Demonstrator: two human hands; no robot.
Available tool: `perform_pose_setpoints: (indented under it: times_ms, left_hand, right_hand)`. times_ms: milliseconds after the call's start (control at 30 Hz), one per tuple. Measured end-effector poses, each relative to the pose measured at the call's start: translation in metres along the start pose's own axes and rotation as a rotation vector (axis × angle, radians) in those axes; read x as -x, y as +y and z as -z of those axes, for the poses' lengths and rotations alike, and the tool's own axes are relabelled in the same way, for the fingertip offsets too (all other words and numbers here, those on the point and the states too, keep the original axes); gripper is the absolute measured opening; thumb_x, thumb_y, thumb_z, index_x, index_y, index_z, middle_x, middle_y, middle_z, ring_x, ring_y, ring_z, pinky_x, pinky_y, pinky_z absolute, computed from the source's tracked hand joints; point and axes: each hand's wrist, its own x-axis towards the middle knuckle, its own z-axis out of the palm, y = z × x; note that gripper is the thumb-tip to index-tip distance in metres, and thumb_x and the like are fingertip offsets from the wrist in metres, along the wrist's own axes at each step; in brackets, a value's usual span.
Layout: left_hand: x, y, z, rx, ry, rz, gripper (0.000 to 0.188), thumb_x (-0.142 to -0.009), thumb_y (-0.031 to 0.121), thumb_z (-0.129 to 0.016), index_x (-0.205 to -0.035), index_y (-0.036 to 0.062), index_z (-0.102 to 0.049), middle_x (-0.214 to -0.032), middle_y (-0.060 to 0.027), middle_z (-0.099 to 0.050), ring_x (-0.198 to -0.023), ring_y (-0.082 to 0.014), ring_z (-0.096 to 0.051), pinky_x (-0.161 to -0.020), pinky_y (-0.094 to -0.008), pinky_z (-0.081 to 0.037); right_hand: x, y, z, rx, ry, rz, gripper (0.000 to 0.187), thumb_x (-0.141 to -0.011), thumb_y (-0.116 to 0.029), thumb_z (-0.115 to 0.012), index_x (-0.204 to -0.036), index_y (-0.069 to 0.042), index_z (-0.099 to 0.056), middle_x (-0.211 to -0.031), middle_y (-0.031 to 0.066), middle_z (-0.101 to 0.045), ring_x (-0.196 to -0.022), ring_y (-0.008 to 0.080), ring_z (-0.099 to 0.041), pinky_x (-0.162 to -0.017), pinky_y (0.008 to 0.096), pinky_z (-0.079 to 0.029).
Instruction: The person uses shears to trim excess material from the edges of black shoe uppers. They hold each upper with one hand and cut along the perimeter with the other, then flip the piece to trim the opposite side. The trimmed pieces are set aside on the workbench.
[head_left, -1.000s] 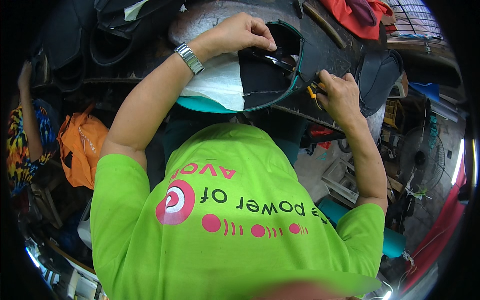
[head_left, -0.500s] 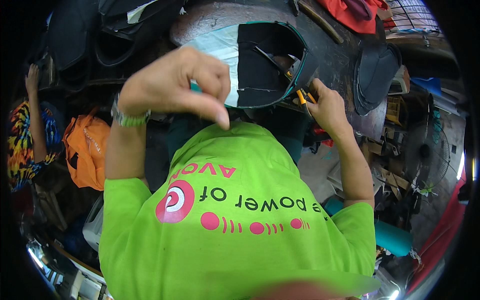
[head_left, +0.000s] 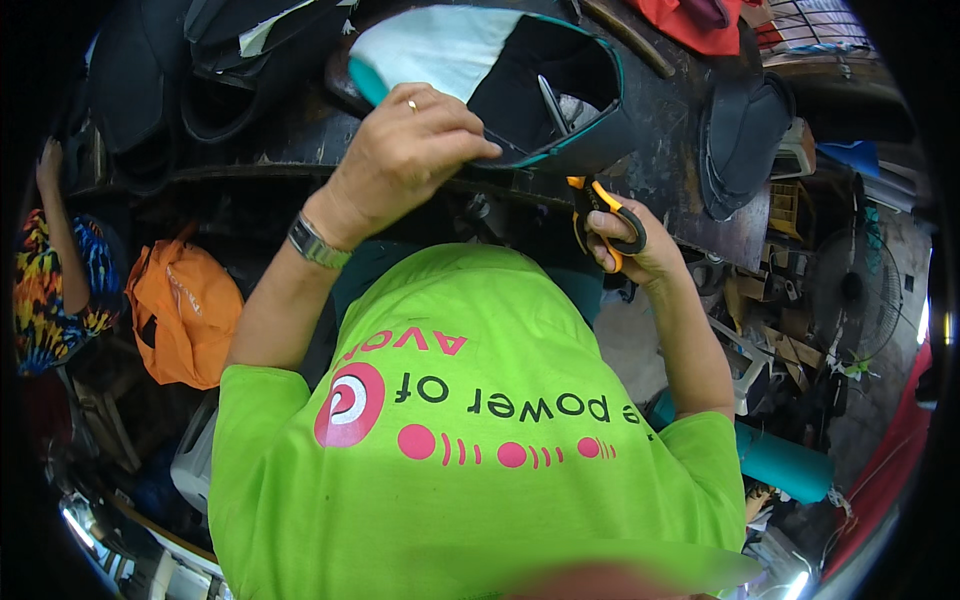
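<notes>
A black piece (head_left: pixel 590 140) with a pale lining and teal edging, shaped like a shoe upper, lies at the table's near edge. My left hand (head_left: pixel 410 150), wearing a watch and a ring, pinches its near rim. Scissors (head_left: pixel 605 225) with orange and black handles are in my right hand (head_left: pixel 645 240), just on the near side of the piece. A silver blade (head_left: pixel 552 105) shows inside the opening, while the piece's near wall hides the part between blade and handles.
Stacked black pieces lie on the dark table (head_left: pixel 680 150), at the left (head_left: pixel 140 90) and right (head_left: pixel 745 145). A wooden stick (head_left: pixel 630 38) and red cloth (head_left: pixel 690 20) are at the back. An orange bag (head_left: pixel 185 315) and another person's arm (head_left: pixel 62 230) are left; a fan (head_left: pixel 855 290) stands right.
My left hand has come down to the piece's near rim and closed on it. The piece has shifted away and tilted. The scissors' handles have swung lower and show more fully.
</notes>
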Motion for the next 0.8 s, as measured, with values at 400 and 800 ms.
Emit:
perform_pose_setpoints:
  times_ms: [400,800]
  left_hand:
    - [-0.017,-0.013,-0.010,0.031,-0.218,0.292,0.042,-0.077,0.015,-0.081,-0.112,0.0015,-0.064,-0.120,-0.0132,-0.058,-0.108,-0.0328,-0.060,-0.092,-0.0359,-0.049]
    - [-0.020,-0.015,-0.037,0.057,-0.173,0.207,0.022,-0.080,0.014,-0.077,-0.100,0.0050,-0.072,-0.105,-0.0079,-0.066,-0.098,-0.0273,-0.065,-0.085,-0.0349,-0.054]
  right_hand:
    - [-0.013,0.037,-0.012,-0.105,-0.103,-0.041,0.030,-0.088,-0.025,-0.075,-0.097,-0.001,-0.059,-0.067,0.0053,-0.059,-0.047,0.0094,-0.055,-0.045,0.0196,-0.043]
    - [-0.005,0.078,0.022,-0.180,-0.303,0.118,0.054,-0.079,-0.045,-0.079,-0.102,-0.001,-0.059,-0.068,0.0064,-0.060,-0.052,0.0115,-0.056,-0.051,0.0211,-0.043]
